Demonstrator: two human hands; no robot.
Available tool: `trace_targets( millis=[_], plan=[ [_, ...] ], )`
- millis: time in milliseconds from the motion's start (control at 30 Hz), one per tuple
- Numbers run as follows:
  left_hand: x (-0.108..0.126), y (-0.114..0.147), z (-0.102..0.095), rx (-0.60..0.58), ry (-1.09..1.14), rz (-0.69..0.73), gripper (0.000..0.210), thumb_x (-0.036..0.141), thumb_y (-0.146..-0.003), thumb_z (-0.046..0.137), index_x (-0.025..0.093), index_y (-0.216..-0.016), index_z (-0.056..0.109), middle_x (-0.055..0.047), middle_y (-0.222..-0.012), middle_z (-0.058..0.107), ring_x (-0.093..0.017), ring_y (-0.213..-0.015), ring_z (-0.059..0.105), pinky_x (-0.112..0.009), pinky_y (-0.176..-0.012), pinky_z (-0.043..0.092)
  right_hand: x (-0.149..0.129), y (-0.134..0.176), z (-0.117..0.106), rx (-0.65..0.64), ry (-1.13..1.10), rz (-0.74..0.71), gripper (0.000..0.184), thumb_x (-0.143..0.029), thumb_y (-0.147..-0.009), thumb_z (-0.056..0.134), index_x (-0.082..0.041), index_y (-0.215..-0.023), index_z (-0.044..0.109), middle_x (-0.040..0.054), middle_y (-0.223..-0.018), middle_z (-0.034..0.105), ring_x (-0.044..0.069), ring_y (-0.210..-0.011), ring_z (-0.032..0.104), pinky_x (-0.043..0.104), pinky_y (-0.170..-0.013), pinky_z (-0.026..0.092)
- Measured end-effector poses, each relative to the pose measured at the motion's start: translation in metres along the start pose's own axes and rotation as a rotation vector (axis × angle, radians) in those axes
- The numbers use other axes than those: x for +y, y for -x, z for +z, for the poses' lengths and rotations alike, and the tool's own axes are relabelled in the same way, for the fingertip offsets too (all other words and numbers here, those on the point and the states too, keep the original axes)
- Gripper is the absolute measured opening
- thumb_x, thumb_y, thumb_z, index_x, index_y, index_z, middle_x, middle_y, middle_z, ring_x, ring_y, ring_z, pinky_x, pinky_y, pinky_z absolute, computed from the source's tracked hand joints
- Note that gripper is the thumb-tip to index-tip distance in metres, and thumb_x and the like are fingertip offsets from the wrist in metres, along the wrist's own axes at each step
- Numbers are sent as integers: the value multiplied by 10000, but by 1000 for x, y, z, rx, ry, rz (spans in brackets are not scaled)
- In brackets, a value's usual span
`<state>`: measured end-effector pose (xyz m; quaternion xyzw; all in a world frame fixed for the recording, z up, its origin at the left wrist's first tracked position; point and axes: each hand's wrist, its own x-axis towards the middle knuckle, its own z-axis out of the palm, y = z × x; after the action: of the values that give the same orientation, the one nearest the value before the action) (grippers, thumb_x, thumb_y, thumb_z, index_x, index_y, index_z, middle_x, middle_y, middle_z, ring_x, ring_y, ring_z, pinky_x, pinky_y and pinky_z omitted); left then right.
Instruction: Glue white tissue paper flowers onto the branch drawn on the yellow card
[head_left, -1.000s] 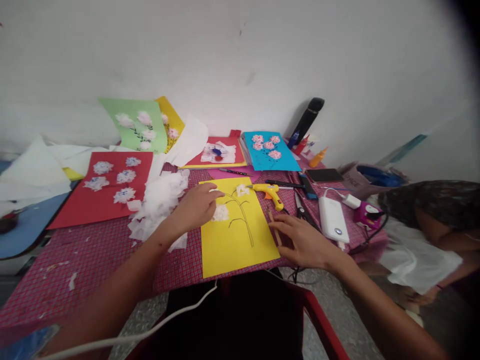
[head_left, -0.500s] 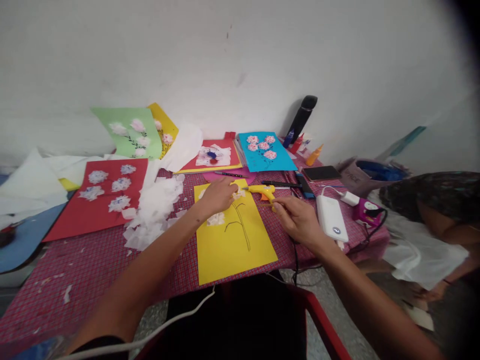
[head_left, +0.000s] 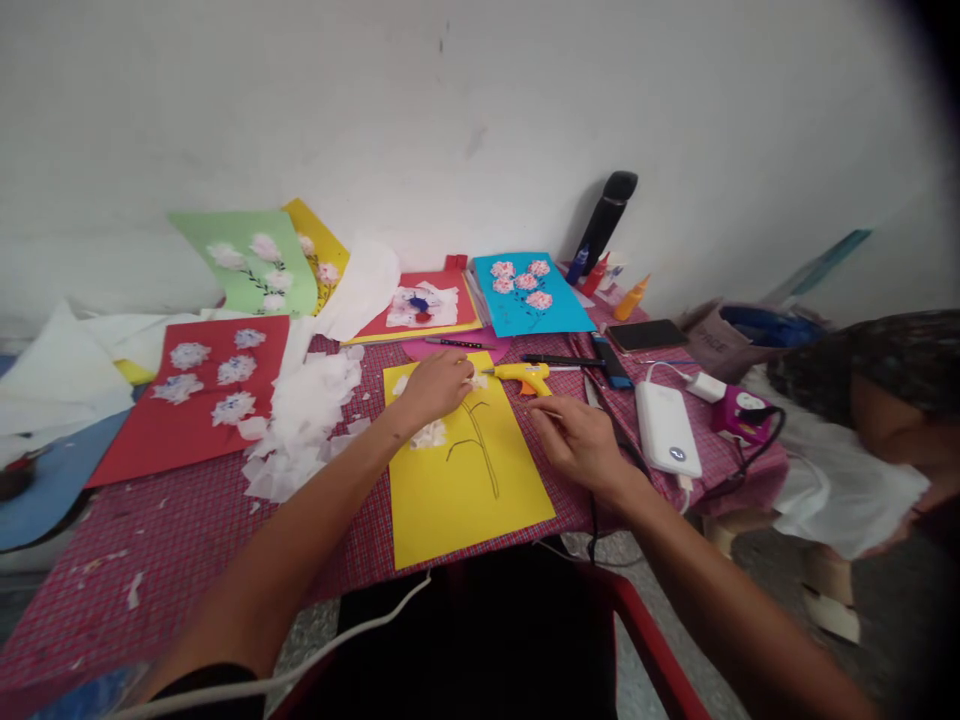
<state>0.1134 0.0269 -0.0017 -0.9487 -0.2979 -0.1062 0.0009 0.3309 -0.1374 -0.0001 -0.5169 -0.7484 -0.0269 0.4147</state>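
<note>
Flat yellow paper (head_left: 480, 520) lies by the front edge of the cloth-covered bench (head_left: 169, 510). Left hand (head_left: 441, 385): grip indeterminable. Right hand (head_left: 576, 440): grip closed around slender stick (head_left: 550, 412).

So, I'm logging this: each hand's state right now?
Left hand: fingers bent over yellow paper; grip can't be told.
Right hand: fingers curled; grip can't be told.

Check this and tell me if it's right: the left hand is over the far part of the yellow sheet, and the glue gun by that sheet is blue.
Wrong on one point: the glue gun is yellow, not blue, as the head view shows. The left hand is indeed over the far part of the yellow sheet.
</note>
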Motion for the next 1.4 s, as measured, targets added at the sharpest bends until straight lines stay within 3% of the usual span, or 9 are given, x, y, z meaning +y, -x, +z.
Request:
trace_targets(
  millis=[400,833,1400],
  plan=[
    [3,1,2,8,19,-6,187,283,-954,559,176,-1066,663,-109,-1119,667,-288,-1090,610,-426,-915,487,12,-16,34,26,-159,261,175,-284,-976,570,-225,-1051,716,63,-1002,783,219,-863,743,362,-799,583],
    [5,-2,5,17,22,-6,305,344,-931,567,180,-1176,646,-123,-1209,653,-302,-1169,593,-444,-989,482,7,-18,35,27,-133,253,185,-297,-966,575,-211,-1029,727,81,-1016,793,220,-866,748,357,-807,587],
    [9,-7,3,-43,11,13,270,309,-946,498,176,-1076,694,-133,-1158,651,-294,-1111,612,-441,-926,502,11,-23,42,34,-182,267,180,-287,-962,582,-211,-1041,725,66,-971,792,201,-844,745,326,-791,580]
  ],
)
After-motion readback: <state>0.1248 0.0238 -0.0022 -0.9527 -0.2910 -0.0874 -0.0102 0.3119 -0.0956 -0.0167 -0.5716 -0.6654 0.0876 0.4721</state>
